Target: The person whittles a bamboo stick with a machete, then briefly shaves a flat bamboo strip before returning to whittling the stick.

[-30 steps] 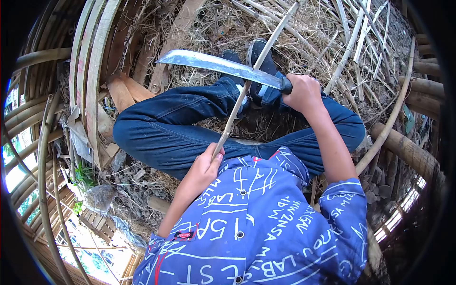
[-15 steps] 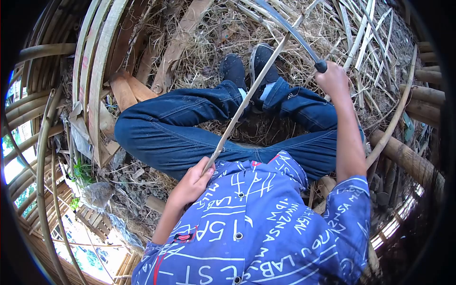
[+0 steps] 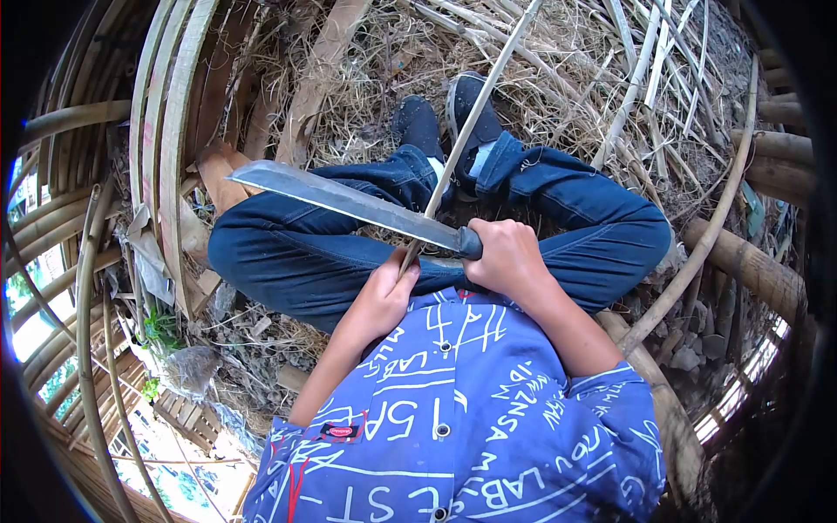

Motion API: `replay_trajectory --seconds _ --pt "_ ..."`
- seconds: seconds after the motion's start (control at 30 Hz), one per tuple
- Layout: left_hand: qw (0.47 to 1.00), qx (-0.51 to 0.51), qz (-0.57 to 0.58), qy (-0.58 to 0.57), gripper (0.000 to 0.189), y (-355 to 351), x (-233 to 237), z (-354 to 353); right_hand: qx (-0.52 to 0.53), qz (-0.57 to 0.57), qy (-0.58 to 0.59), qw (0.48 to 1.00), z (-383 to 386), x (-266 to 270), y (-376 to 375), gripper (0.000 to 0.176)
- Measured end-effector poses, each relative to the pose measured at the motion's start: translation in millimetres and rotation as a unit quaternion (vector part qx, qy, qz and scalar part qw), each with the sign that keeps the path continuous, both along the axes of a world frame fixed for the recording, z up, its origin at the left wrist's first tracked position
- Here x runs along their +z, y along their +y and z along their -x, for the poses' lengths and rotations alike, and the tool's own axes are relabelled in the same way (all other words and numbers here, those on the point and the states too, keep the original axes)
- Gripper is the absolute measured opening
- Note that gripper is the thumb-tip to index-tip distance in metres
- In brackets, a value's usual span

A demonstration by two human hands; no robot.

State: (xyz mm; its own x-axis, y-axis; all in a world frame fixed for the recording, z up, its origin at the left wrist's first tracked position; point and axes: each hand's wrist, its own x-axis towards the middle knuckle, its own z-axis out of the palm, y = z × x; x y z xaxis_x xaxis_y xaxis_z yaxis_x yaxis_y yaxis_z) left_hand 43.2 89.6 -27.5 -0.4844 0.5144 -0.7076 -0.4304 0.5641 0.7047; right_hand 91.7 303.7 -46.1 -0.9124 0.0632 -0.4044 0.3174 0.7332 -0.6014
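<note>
My left hand (image 3: 384,296) is closed round the lower end of a long, thin bamboo strip (image 3: 478,109), which slants up and to the right between my shoes. My right hand (image 3: 506,253) grips the dark handle of a machete (image 3: 340,199). Its broad blade points left over my bent leg and crosses the strip just above my left hand. The blade seems to touch the strip there. Both hands are close together in front of my shirt.
Pale wooden slats (image 3: 166,131) stand at the left, near a plank (image 3: 323,74). Dry shavings and split strips (image 3: 645,78) litter the ground beyond my shoes. A thick bamboo pole (image 3: 745,266) lies at the right. Bamboo fencing (image 3: 83,331) rises on the left.
My right hand has brought the machete down and left from the far upper part of the strip to near my left hand. The blade now points left, and the left hand has shifted slightly up and right.
</note>
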Motion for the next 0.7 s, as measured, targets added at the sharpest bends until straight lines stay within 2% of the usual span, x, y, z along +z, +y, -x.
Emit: replay_trajectory --seconds 0.07,0.17,0.23,0.33,0.37,0.43,0.53,0.7 --pt "0.996 -0.021 0.009 0.091 0.021 1.1 4.3 0.0 0.012 -0.016 0.007 1.000 3.1 -0.1 1.5 0.022" --pt "0.993 -0.030 0.030 0.110 0.019 0.6 7.1 0.3 0.036 -0.043 0.010 0.998 8.7 -0.8 7.0 0.024" --pt "0.995 -0.033 0.035 0.092 0.018 -4.3 11.2 -1.0 0.026 -0.095 0.011 0.995 12.6 -4.8 15.2 0.023" --pt "0.997 -0.025 0.027 0.064 0.017 -9.7 12.7 -9.0 -0.067 -0.128 -0.007 0.990 26.3 -24.3 53.7 0.020" --pt "0.998 -0.011 0.009 0.056 0.017 -10.2 11.7 -12.5 -0.048 -0.156 0.035 0.986 28.8 -28.5 59.3 0.018" --pt "0.997 0.002 -0.011 0.080 0.017 -9.9 10.0 -13.7 -0.019 -0.171 0.041 0.984 36.2 -28.5 69.5 0.018" --pt "0.997 -0.016 0.045 0.061 0.017 -9.8 20.7 -4.5 -0.012 -0.185 0.060 0.981 42.4 -32.8 71.2 0.019" --pt "0.996 -0.013 0.034 0.080 0.017 -15.5 18.6 -6.5 -0.004 -0.208 0.063 0.976 45.9 -34.9 68.6 0.020"
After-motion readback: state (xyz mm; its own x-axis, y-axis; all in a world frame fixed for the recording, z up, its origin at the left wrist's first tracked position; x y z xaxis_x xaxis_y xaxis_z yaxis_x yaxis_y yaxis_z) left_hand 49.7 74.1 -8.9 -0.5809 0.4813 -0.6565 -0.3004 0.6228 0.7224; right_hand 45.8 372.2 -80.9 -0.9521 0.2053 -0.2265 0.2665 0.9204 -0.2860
